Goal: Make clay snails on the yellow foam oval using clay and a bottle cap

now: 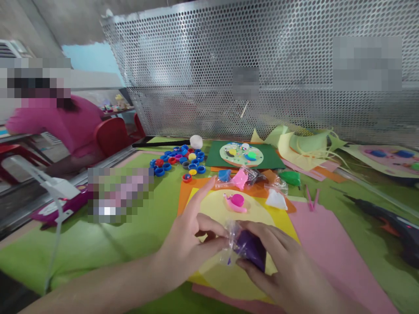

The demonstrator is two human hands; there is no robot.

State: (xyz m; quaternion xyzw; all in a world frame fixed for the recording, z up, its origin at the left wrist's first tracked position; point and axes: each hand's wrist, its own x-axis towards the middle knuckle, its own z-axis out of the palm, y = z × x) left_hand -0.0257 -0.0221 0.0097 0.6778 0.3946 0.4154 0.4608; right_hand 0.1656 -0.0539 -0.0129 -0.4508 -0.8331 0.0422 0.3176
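My right hand (278, 257) grips a small clear plastic bag of purple modelling clay (252, 249) from the side. Thumb and fingers of my left hand (196, 226) pinch the bag's gathered clear end, with one finger pointing up and away. Both hands are over a pale yellow paper circle (212, 279) on a bright yellow sheet. Just beyond them on the circle lies a pink clay snail (236, 201) with eyes. Behind it are bags of blue clay (224, 175), pink clay (240, 179), white clay (276, 199) and green clay (290, 177).
Several bottle caps (178, 158) cluster at the back left. A decorated disc (241, 155) rests on dark green card. At right are pink paper (334, 244), tweezers (312, 198) and a black glue gun (397, 231). A perforated metal panel (209, 52) stands behind; a person in pink sits left.
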